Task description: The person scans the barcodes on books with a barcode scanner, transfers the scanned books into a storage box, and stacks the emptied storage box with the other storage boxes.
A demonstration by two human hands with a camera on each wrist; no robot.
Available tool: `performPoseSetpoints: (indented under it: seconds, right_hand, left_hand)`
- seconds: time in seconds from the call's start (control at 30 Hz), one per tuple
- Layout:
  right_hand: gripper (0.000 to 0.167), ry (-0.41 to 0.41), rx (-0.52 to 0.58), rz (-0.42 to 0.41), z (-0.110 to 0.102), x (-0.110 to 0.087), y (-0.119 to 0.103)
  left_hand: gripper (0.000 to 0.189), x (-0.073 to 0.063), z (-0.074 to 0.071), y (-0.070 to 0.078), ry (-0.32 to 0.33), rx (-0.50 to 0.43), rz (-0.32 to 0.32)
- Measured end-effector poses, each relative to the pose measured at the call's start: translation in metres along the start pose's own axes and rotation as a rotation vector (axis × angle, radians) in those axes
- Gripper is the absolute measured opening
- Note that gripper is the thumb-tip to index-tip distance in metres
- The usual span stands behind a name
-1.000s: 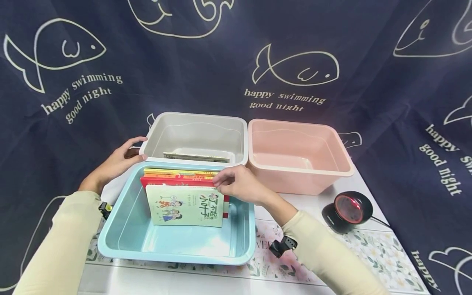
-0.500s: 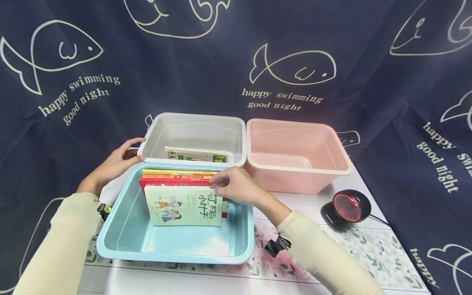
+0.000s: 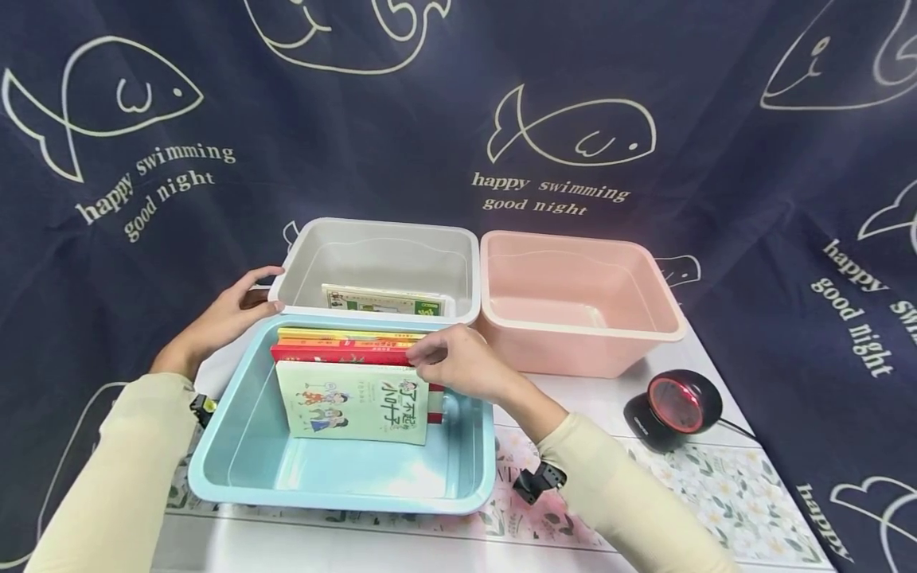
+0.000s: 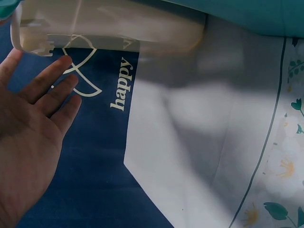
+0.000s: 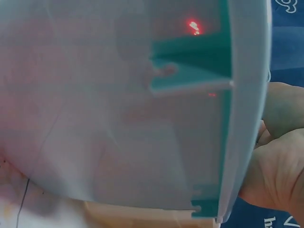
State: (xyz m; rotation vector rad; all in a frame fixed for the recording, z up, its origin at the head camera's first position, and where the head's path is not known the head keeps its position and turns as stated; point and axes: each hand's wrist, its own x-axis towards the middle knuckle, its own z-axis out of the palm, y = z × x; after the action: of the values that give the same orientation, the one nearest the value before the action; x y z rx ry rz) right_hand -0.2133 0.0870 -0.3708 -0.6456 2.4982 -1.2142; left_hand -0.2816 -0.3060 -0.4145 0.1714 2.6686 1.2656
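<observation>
My right hand [image 3: 462, 362] bends over the upper right corner of a light green children's book [image 3: 354, 402], fingertips and thumb at its top edge. That book leans at the front of a row in the light blue bin [image 3: 344, 503]. Behind it stand a red book [image 3: 344, 353] and yellow and orange ones. At the grey bin [image 3: 380, 316], my left hand [image 3: 232, 312] touches the left rim with thumb and fingers spread. Its fingers look fairly straight in the left wrist view. The blue bin's wall hides my right fingertips in the right wrist view.
Inside the grey bin, a book [image 3: 383, 302] leans near the front wall. A pink bin [image 3: 580, 350] adjoins it on the right. A black scanner [image 3: 673, 410] with a red glow stands at the table's right side, trailing a cable. Dark fish-print cloth [image 3: 401, 143] hangs behind.
The light green book has shifted slightly left and toward me with my right hand, showing more of the red book. Inside the grey bin the book has tipped back, its cover now visible.
</observation>
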Motion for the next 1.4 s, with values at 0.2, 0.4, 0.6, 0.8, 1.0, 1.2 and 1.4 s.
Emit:
performPoseSetpoints:
  seconds: [0.2,0.4,0.6,0.8,1.0,1.2,1.4]
  right_hand:
    - [0.028,-0.007,0.004,0.003,0.006,0.000,0.000]
    - [0.029,-0.017,-0.027,0.016,0.010,0.002,-0.001]
    - [0.030,-0.022,-0.088,0.012,0.015,0.004,-0.004]
    - [0.027,-0.019,-0.098,0.005,0.016,0.005,-0.005]
    - [0.027,-0.046,-0.075,-0.006,0.023,0.009,0.000]
    - [0.028,-0.070,-0.052,0.024,0.031,0.014,0.001]
    - [0.028,-0.127,-0.039,0.051,0.036,0.020,0.002]
  left_hand:
    - [0.075,0.000,0.001,-0.001,-0.001,-0.006,-0.004]
    - [0.077,-0.002,0.000,0.000,0.002,-0.005,0.000]
    - [0.077,-0.002,0.000,-0.001,0.006,-0.008,0.006]
    - [0.076,-0.001,0.000,-0.003,0.004,-0.011,-0.001]
    - [0.075,0.001,0.003,-0.004,-0.002,-0.018,0.011]
    - [0.075,0.000,0.004,-0.001,-0.003,-0.019,0.006]
    - [0.075,-0.002,0.002,-0.001,0.001,-0.008,0.000]
